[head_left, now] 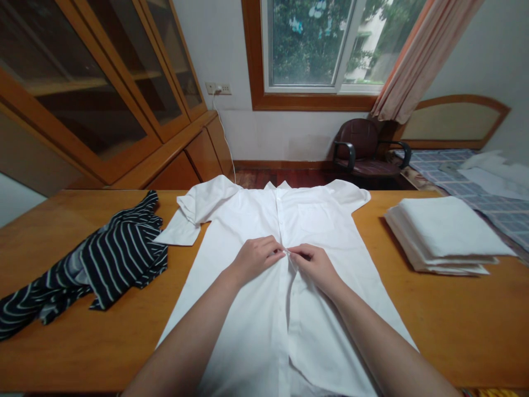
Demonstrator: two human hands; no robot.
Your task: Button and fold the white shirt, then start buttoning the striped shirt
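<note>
Here, white shirt (285,259) flat on tabletop (454,320), long axis running away, collar far, left hand (255,257) and right hand (314,266) fingers pinched closed on its front placket.

A wooden worktop (454,320) carries three things. A white shirt (314,215) lies flat across the middle, collar at the far edge and hem running off the near edge. A dark striped garment (107,259) lies crumpled toward the left edge, just beside the shirt's sleeve. A stack of folded white cloth (446,234) sits near the right edge
</note>
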